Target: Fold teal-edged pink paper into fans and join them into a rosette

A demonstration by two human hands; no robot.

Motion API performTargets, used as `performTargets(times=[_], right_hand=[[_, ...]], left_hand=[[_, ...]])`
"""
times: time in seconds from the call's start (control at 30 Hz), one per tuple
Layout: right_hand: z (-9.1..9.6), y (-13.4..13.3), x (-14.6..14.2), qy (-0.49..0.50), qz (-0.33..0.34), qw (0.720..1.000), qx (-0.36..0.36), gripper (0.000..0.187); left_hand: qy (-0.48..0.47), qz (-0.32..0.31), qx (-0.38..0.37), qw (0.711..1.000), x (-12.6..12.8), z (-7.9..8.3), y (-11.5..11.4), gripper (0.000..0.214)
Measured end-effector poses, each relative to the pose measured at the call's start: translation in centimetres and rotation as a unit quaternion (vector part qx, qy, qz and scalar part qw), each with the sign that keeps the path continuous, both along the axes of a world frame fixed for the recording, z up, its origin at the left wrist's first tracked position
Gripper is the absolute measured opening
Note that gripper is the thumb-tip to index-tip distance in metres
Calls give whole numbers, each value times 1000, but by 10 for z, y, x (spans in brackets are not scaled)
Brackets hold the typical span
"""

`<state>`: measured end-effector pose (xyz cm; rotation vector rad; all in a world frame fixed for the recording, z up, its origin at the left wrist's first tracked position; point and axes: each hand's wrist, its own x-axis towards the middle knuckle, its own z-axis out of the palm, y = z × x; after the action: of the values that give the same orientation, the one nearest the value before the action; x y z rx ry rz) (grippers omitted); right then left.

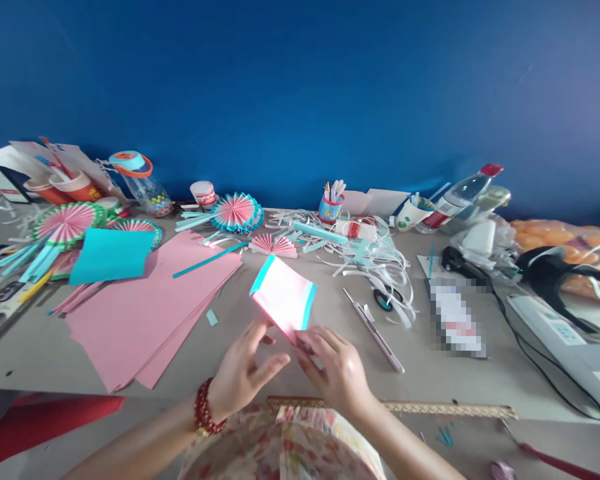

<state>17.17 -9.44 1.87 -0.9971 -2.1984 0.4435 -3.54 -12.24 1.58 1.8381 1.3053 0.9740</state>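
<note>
Both my hands hold a pink paper sheet (283, 295) with teal strips along two edges, lifted off the grey table (230, 347) near its front. My left hand (243, 373), with a red bead bracelet at the wrist, pinches the sheet's near edge with its fingers together. My right hand (333, 370) grips the same near edge from the right, fingers curled over it. The far end of the sheet tilts up and away from me.
A stack of pink paper (145, 313) with a teal sheet (111, 255) lies left. Pleated paper fans (236, 212) and white paper strips (375, 257) lie behind. A craft knife (375, 331) is right of my hands, a wooden ruler (450, 409) at the front edge, and a power strip (565, 347) far right.
</note>
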Motion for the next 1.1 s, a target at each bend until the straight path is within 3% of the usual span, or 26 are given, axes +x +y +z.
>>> performTargets(times=[0.1, 0.17, 0.27, 0.37, 0.43, 0.5, 0.67, 0.77, 0.9, 1.0, 1.1], right_hand=[[0, -5, -14, -6, 32, 999, 5, 30], [3, -3, -16, -21, 42, 998, 32, 35], [12, -3, -8, -18, 69, 995, 63, 33], [18, -9, 8, 33, 81, 988, 129, 36], [17, -12, 16, 41, 50, 978, 197, 43], [13, -10, 20, -5, 9, 976, 217, 46], [-3, 7, 15, -160, -15, 975, 153, 28], [-13, 15, 13, -207, -2, 968, 142, 14], [-16, 19, 15, -217, 15, 964, 153, 16], [-14, 20, 16, -217, 33, 966, 138, 13], [-13, 22, 15, -225, 61, 964, 125, 14]], left_hand=[[50, 22, 79, 995, 9, 10, 12, 24], [96, 15, 172, 980, 5, 20, 23, 33], [196, 38, 309, 930, -10, 33, 40, 48], [286, 55, 374, 881, -21, 35, 49, 46], [336, 26, 364, 868, -20, 28, 50, 42], [392, -19, 314, 865, -15, 17, 46, 37], [413, -89, 266, 866, 1, -10, 36, 30], [356, -67, 254, 897, 5, -18, 36, 25], [286, -32, 200, 937, 1, -20, 34, 21], [287, -31, 184, 940, -4, -21, 32, 20], [324, -59, 212, 920, -9, -21, 31, 23]])
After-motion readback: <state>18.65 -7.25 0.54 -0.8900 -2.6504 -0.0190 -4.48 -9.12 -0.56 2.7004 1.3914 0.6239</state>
